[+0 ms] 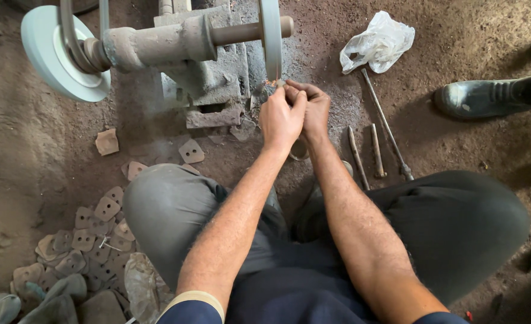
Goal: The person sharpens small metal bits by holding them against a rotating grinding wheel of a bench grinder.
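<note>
i'm looking down over my knees at the dirt floor (49, 174). my left hand (282, 117) and right hand (314, 108) are pressed together, knuckles touching, right in front of the thin grinding wheel (271, 37) on the right end of the grinder shaft (157, 43). both hands are curled tight, fingertips pinched around something small that i'm holding against the lower edge of that wheel; the piece itself is hidden by my fingers, so i can't tell what it is. a few orange sparks (271, 82) show just where the fingertips meet the wheel.

the shaft runs left to a wide pale wheel (52, 57), and a belt (67, 30) loops over it near that end. the grinder's dusty metal base (211, 90) sits on the floor just behind my hands.

to my left, a heap of flat, rounded metal blanks with holes (91, 234) lies by my left knee, with a few strays nearer the base. to my right, three metal rods (376, 150) lie side by side on the floor, and a crumpled clear plastic bag (378, 43) sits beyond them. another person's dark boot (487, 96) rests at the right edge, well apart from my hands.
</note>
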